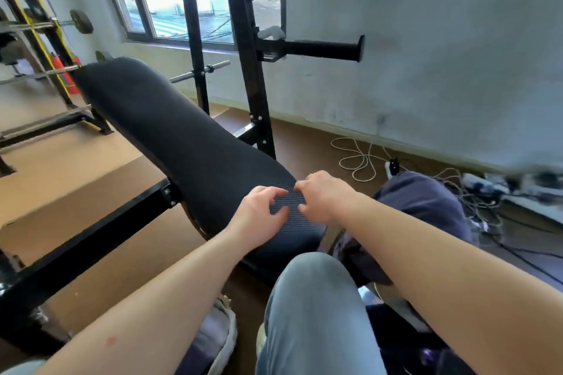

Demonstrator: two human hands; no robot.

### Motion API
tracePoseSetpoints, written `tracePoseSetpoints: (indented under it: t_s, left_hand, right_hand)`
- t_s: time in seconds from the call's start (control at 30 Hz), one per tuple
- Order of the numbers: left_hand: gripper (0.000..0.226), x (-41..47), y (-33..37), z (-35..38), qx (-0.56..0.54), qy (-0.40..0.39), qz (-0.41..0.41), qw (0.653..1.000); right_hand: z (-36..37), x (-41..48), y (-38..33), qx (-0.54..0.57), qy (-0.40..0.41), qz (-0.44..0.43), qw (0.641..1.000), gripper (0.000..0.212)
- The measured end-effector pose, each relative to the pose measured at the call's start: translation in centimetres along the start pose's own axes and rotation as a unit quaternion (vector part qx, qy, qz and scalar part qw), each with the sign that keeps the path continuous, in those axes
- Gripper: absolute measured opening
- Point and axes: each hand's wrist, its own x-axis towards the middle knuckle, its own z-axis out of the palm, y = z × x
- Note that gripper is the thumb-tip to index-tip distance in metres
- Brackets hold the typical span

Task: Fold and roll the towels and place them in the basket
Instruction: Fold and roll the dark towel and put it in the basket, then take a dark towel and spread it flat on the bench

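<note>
Grips working at the bench's [182,137] near end
Left grip [262,216] and right grip [323,195] are curling onto a dark ribbed towel [294,225]; hold unclear.
</note>
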Motion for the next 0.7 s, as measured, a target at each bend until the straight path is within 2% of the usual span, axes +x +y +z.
tracePoseSetpoints:
  t_s: [0.1, 0.23, 0.37, 0.43, 0.5, 0.57, 0.63, 0.7]
  left_hand:
    - [0.029, 1.0, 3.1, 1.6, -0.049, -0.026, -0.003, 0.998]
    - [0.025, 1.6, 5.1, 3.7, -0.072, -0.089, -0.011, 0.993]
    - [0.029, 2.0, 6.0, 4.8, -0.086, -0.170, -0.024, 0.981]
    - [0.042, 2.0, 6.1, 4.7, -0.119, -0.251, -0.045, 0.960]
    - [0.065, 1.9, 5.8, 4.6, -0.151, -0.307, -0.065, 0.937]
    - [0.080, 2.1, 5.2, 4.6, -0.157, -0.286, -0.058, 0.943]
    - [0.070, 2.4, 4.7, 4.3, -0.143, -0.229, -0.052, 0.961]
    - [0.048, 2.8, 4.2, 3.5, -0.135, -0.185, -0.055, 0.972]
  right_hand:
    - [-0.5, -2.4, 3.1, -0.057, -0.040, 0.057, 0.996, 0.049]
    - [-0.1, -4.7, 5.7, -0.054, -0.152, 0.096, 0.982, 0.059]
    - [0.1, -5.4, 5.5, -0.035, -0.199, 0.110, 0.973, 0.043]
    - [0.3, -5.4, 4.6, -0.029, -0.187, 0.098, 0.977, 0.037]
    - [0.1, -5.2, 4.0, -0.007, -0.154, 0.087, 0.984, 0.036]
    - [-0.4, -4.8, 3.9, 0.047, -0.108, 0.084, 0.989, 0.033]
    - [-1.2, -4.4, 3.8, 0.096, -0.049, 0.077, 0.991, 0.030]
    - [-2.1, -3.9, 3.5, 0.150, -0.003, 0.068, 0.986, 0.028]
